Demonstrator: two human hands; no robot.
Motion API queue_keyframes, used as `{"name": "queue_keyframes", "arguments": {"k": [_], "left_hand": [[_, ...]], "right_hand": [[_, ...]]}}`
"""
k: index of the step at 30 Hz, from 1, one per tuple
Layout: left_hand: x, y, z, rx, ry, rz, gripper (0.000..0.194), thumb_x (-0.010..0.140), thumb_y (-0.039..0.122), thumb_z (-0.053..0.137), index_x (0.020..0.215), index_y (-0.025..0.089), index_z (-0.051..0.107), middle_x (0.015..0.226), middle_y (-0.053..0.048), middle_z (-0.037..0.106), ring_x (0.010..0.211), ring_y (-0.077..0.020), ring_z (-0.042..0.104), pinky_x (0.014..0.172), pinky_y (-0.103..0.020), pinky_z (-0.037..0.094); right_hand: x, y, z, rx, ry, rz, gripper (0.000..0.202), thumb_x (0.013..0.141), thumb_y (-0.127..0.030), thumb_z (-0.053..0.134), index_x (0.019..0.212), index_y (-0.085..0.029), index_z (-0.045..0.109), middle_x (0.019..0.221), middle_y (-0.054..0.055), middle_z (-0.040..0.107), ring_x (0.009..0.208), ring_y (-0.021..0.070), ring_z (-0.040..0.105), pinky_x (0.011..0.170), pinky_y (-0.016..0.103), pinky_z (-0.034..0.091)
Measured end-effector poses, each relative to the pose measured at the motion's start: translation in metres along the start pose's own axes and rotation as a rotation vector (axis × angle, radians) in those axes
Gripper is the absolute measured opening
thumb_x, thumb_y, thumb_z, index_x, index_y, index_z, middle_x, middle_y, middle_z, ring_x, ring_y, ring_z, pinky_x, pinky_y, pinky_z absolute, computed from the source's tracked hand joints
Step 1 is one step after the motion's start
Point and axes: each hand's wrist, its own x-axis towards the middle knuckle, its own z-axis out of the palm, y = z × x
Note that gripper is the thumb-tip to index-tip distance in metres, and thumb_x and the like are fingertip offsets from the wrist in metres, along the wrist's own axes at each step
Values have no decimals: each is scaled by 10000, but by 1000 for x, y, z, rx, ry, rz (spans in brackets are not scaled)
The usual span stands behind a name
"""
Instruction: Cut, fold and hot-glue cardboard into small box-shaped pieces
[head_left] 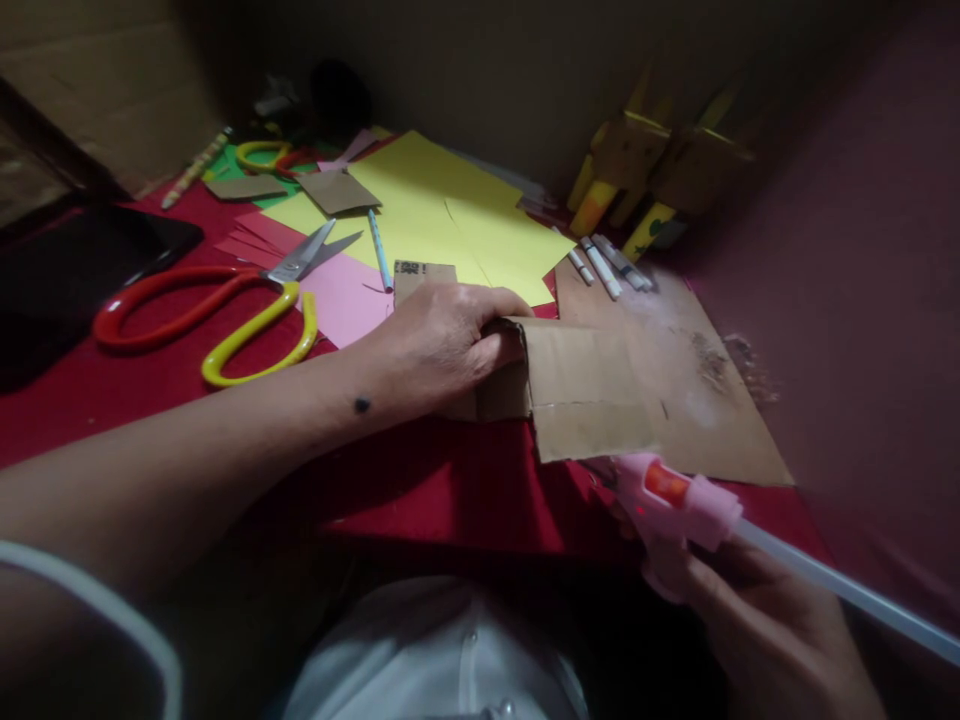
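My left hand point(450, 335) grips a folded cardboard piece point(589, 385) at its left edge, thumb and fingers pinched round it. The cardboard is held over the front part of the red table. At the lower right, my right hand point(757, 600) is wrapped round a pink glue gun point(667, 500) with an orange part and a long clear glue stick out of its back. The gun's nozzle is just under the lower edge of the cardboard; whether the two touch is hard to tell.
Scissors point(277, 290) with red and yellow handles lie on the red tabletop point(60, 430). Behind are yellow paper point(450, 210), markers point(600, 265) and cardboard figures point(626, 160). A flat cardboard sheet point(720, 430) lies right; a white cable point(112, 605) crosses lower left.
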Motion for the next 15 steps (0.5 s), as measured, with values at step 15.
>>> {"name": "queue_keyframes", "arguments": {"k": [15], "left_hand": [[0,1,-1,39,4,1,284,832,230,521,998,217,750,883,-16,756,783,-179,655,672,-264,442]], "right_hand": [[7,0,-6,-57,-146,-122,356,788,-368,714,1123,-251,731,1114,74,745,1049,338,687,824,363,611]]}}
